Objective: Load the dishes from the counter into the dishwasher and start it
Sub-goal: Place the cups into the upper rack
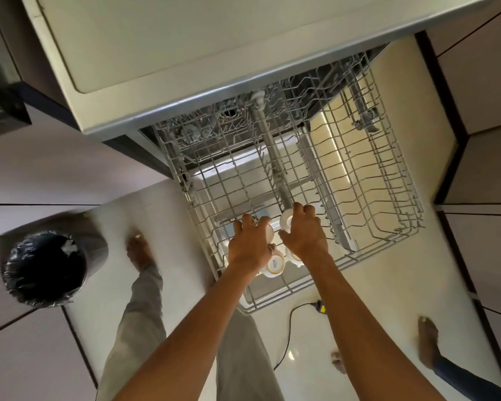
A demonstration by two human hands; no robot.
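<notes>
The dishwasher's upper wire rack (388,180) is pulled out over the open door. My left hand (250,244) grips a white cup (268,230) at the rack's near left part. My right hand (304,231) grips another white cup (286,222) right beside it. A white cup with printed letters (275,264) lies upside down in the rack just below my left hand, and part of one more cup (294,257) shows under my right wrist. The rest of the rack holds no dishes that I can see.
The counter top (185,47) overhangs the dishwasher at the top. A bin lined with a black bag (45,270) stands on the floor at the left. A black cable with a yellow plug (320,306) lies on the floor. Another person's foot (428,340) stands at the right.
</notes>
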